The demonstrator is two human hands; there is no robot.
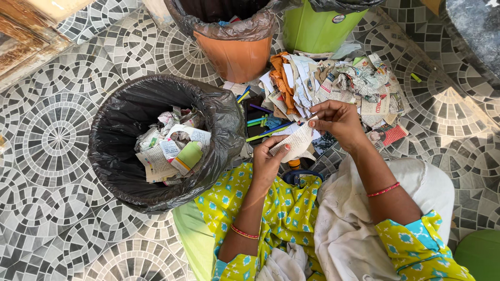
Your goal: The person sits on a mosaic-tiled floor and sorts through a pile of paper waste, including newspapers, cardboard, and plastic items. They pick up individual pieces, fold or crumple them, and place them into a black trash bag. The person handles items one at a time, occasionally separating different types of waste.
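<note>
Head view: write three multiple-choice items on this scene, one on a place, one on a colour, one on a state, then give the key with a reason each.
1. Where does the bin with the black liner stand relative to the paper pile?
A. To its left in the picture
B. To its right in the picture
C. On top of it

2. What colour is the bin at the top, right of the orange bin?
A. Blue
B. Green
C. White

3. What is the state of the paper scrap?
A. Lying loose on the floor
B. Inside the orange bin
C. Held between both hands

Key:
1 A, the black-lined bin is left of the pile.
2 B, its wall is bright green.
3 C, the left hand and right hand both grip the scrap.
</note>
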